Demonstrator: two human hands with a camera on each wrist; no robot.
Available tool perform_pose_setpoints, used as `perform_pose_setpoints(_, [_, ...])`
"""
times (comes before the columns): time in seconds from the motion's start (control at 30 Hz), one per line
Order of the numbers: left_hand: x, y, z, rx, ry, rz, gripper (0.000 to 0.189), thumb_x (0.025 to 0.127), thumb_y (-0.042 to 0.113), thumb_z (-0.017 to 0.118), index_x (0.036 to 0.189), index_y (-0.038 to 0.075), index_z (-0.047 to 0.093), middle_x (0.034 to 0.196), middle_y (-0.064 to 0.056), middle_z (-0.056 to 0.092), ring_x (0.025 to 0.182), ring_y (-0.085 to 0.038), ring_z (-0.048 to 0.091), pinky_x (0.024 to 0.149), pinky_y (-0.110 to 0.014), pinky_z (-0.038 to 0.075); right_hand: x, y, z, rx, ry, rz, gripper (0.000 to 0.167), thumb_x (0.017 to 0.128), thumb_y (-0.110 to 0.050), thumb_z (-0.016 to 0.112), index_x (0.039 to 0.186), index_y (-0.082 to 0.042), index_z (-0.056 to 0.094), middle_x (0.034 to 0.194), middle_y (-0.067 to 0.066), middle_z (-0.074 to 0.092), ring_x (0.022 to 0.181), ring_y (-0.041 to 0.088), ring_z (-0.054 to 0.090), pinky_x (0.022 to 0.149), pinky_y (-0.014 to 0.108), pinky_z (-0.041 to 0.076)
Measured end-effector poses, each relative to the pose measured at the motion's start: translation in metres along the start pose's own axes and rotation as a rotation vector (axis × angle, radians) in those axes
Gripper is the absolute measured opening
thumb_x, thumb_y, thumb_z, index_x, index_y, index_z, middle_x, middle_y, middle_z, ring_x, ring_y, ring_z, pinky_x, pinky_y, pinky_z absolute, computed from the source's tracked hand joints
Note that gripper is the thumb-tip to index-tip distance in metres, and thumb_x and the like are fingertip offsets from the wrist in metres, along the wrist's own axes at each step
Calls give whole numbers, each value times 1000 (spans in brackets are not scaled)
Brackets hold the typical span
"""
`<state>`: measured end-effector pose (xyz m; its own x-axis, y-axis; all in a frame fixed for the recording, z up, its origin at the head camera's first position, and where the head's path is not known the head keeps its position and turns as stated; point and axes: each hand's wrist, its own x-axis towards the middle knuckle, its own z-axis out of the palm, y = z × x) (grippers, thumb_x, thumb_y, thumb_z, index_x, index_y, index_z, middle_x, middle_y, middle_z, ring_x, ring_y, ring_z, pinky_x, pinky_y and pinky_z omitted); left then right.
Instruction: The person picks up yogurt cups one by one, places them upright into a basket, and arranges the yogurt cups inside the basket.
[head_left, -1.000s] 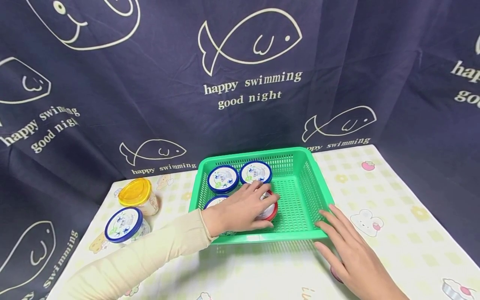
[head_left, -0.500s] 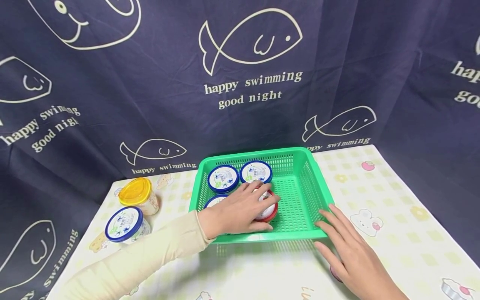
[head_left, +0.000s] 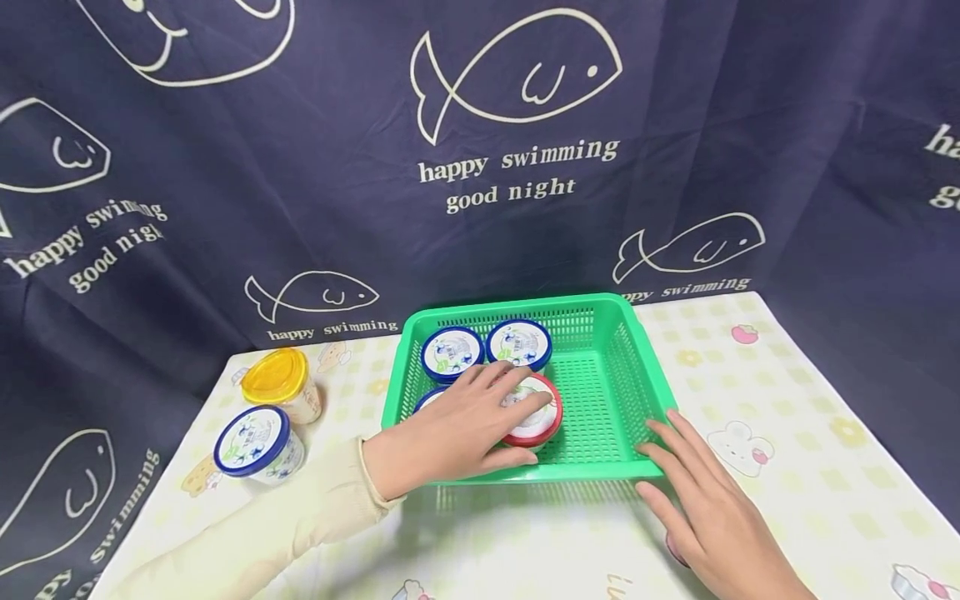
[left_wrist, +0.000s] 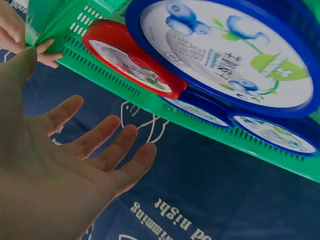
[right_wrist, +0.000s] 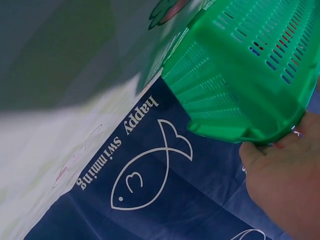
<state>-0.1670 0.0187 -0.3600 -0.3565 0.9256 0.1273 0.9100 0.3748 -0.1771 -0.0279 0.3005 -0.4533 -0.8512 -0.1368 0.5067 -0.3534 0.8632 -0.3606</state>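
Note:
A green plastic basket [head_left: 652, 367] holds several round lidded tubs. My left hand [head_left: 465, 421] is spread over the red-lidded tub [head_left: 542, 425], and in the left wrist view its loose fingers hold nothing and are apart from that lid. Behind it stand two blue-lidded tubs [head_left: 452, 354], and another blue-lidded tub [left_wrist: 230, 55] is partly hidden under the hand in the head view. My right hand [head_left: 712, 508] grips the basket's near right corner, its fingers over the rim and the thumb outside.
Left of the basket, a yellow-lidded tub [head_left: 276, 377] and a blue-lidded tub [head_left: 255, 442] stand on the patterned tablecloth [head_left: 810, 450]. A dark blue fish-print curtain [head_left: 525, 233] hangs directly behind the table.
My left hand has eased back to the left, baring more of the red lid. The right hand stays on the basket corner. The head view has shifted slightly.

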Motion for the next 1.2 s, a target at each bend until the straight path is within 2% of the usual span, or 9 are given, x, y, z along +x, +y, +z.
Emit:
perform_pose_setpoints(0.17, [-13,-2,-1,-18,38,-20,65,98,63,43,148,22,40,145,-9,44,133,-29,40,106,-50,38,0,-2,-1,0,9,14,45,90,-23,74,131,-11,59,150,5,45,149,26,23,116,13,8])
perform_pose_setpoints(0.37, [-22,-3,0,-27,70,-29,67,98,63,42,150,21,39,143,-10,45,133,-30,39,107,-51,37,-1,-3,0,15,11,26,43,89,-21,74,128,-12,60,150,4,45,149,26,23,115,12,9])
perform_pose_setpoints(0.63, [-30,-3,2,-30,69,-42,65,98,61,47,149,21,39,144,-11,44,133,-31,40,105,-51,39,-1,-1,2,21,15,26,42,88,-21,75,127,-13,61,148,5,47,149,26,23,116,13,8])
perform_pose_setpoints(0.93, [-41,-3,4,-68,40,-90,66,98,61,47,152,24,38,148,-10,41,133,-31,41,111,-50,33,0,-2,1,23,12,16,41,88,-20,76,125,-13,61,148,6,47,149,27,24,117,15,9])
perform_pose_setpoints(1.2, [-51,-6,9,-46,72,-115,65,98,60,48,151,22,41,146,-11,44,132,-30,40,109,-50,35,0,-3,3,24,7,17,41,87,-18,76,125,-13,61,149,7,47,149,26,23,116,14,9])
